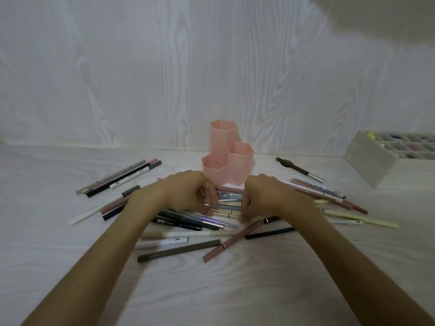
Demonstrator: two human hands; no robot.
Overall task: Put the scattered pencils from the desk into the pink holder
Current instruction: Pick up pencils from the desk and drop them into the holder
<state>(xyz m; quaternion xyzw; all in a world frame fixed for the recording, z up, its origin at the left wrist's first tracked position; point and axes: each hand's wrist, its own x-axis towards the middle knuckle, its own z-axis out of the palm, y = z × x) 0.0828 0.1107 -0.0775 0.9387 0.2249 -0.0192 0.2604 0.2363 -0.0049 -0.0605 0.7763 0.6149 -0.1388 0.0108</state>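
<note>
Both hands over the pencil bundle (229, 204) just in front of the pink holder (227, 158) — bundle's long axis runs left-right across the surface (58, 255). Left hand (188, 192) grip curled on one end, right hand (263, 196) on the other, fingers blurred — can't tell how firm. Holder sits directly behind, equally near both hands, so bundle needs tipping upright.

Pale wood-grain wall (164, 67) behind matching desk (35, 243), white compartment organizer (367, 161) at right.

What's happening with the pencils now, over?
Left hand, right hand gathering pencils. Pink holder looks empty. Nothing blocking.
</note>
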